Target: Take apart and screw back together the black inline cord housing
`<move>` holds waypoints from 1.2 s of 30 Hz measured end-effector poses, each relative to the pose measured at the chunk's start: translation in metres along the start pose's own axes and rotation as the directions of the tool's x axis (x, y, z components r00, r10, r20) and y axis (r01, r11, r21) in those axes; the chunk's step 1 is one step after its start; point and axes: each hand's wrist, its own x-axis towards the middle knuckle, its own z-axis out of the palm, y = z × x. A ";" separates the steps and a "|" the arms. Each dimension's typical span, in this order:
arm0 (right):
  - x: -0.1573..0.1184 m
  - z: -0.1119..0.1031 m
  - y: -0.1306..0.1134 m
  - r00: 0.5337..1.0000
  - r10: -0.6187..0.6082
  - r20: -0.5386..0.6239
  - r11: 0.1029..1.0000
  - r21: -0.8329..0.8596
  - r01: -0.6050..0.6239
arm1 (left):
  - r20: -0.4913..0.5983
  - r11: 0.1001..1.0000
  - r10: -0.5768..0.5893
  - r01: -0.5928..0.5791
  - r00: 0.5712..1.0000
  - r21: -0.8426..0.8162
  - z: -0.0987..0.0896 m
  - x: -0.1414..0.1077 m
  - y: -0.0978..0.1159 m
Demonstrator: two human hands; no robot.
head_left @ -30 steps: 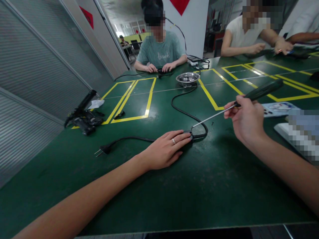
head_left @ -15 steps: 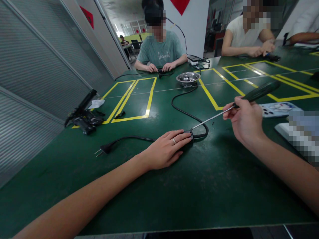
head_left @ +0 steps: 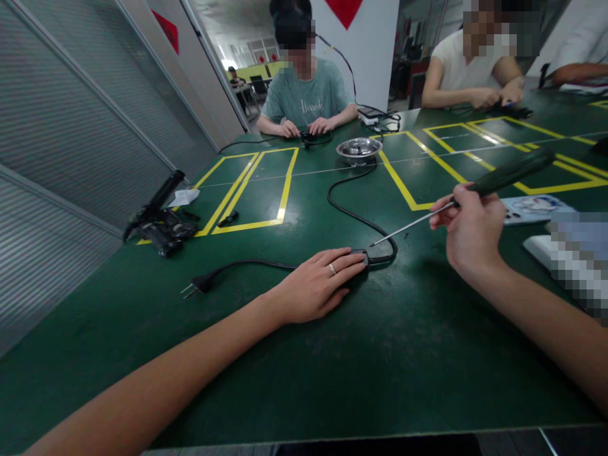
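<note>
My left hand [head_left: 316,285] lies over a small black adapter box [head_left: 364,258] on the green table, fingers closed across it and the thumb lower down. Most of the box is hidden under the fingers; its right end shows. From the left side a thin cord runs to a two-pin plug [head_left: 202,282], and a thicker black cord [head_left: 354,218] curves away from the right end. In my right hand [head_left: 475,228] is a screwdriver [head_left: 515,173] with a dark handle, slanting down to the left. Its tip is just above and right of the box, apart from it.
A metal bowl [head_left: 359,149] stands at the far middle, where the thick cord reaches. Black parts [head_left: 166,228] are heaped at left, with a small black piece [head_left: 228,219] nearby. A phone [head_left: 536,208] lies at right. Two people work with dark items across the table [head_left: 285,386].
My right hand has drawn the screwdriver back to the right, and its tip has come away from the box. My left hand has stayed in place.
</note>
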 end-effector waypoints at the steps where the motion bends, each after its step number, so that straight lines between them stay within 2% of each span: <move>1: -0.001 0.000 0.000 1.000 0.006 0.014 1.000 0.012 -0.006 | 0.001 1.000 -0.001 0.001 1.000 0.000 0.000 0.000 0.000; 4: -0.007 0.002 -0.003 0.997 0.027 0.074 0.999 0.021 -0.028 | 0.005 1.000 -0.011 0.011 1.000 -0.008 0.000 -0.001 -0.001; 8: -0.014 0.006 -0.009 0.992 -0.058 0.115 0.997 -0.036 0.063 | -0.023 0.998 -0.037 0.036 0.999 -0.043 0.003 -0.004 -0.002; 12: -0.015 0.008 -0.011 0.992 -0.087 0.093 0.990 -0.101 0.097 | -0.095 0.986 -0.150 0.143 0.984 -0.082 0.005 -0.006 -0.005; 16: -0.012 0.006 -0.011 0.993 -0.032 0.117 0.999 0.040 0.027 | -0.132 0.955 -0.282 0.266 0.950 -0.128 0.005 -0.006 -0.008; 20: -0.009 0.001 -0.009 0.981 0.039 0.188 0.986 0.150 -0.068 | -0.131 0.941 -0.327 0.309 0.936 -0.140 0.005 -0.005 -0.009; 23: -0.005 0.000 -0.006 0.989 0.033 0.148 0.990 0.130 -0.052 | -0.141 0.931 -0.355 0.337 0.924 -0.140 0.006 -0.005 -0.008; 27: -0.001 0.002 -0.002 0.995 -0.052 0.088 0.998 0.039 0.049 | -0.137 0.921 -0.383 0.367 0.914 -0.128 0.005 -0.004 -0.006; 30: -0.001 0.003 -0.002 0.995 -0.069 0.078 0.996 0.057 0.065 | -0.123 0.918 -0.388 0.371 0.913 -0.142 0.004 -0.003 -0.006; 34: -0.001 0.001 -0.003 0.988 -0.019 0.156 0.978 0.210 -0.014 | -0.120 0.916 -0.388 0.367 0.914 -0.164 0.004 -0.004 -0.006; 36: 0.000 -0.001 -0.003 0.980 -0.021 0.199 0.973 0.228 -0.026 | -0.118 0.916 -0.386 0.364 0.915 -0.168 0.004 -0.004 -0.006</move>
